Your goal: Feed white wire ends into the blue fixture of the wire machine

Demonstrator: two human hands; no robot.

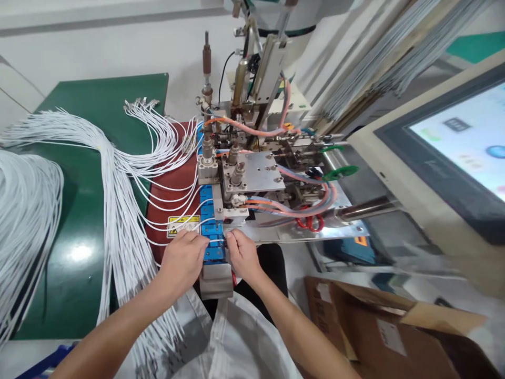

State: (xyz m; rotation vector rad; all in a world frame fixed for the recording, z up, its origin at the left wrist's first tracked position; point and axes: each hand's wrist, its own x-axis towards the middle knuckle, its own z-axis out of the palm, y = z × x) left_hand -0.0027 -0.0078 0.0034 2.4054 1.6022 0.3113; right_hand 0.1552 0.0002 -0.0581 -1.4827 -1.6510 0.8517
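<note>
Head: left fingers (pixel 196 240), right fingers (pixel 232 242) seemingly pinch wire (pixel 216 240) at edges of blue strip (pixel 212 230)

Holding a thin white wire (pixel 215 241) across a row of rectangular blue blocks (pixel 212 229) with the bare left hand (pixel 182 258), with the bare right hand (pixel 243 255) at their opposite edge. Beyond, note a silver metal machine (pixel 254 176) with orange tubing (pixel 290 211); at left, long white wire bundles (pixel 108 179) on a flat dark green surface (pixel 90 100); at right, a beige-cased screen (pixel 467 131) and open brown cardboard box (pixel 371 337).
</note>
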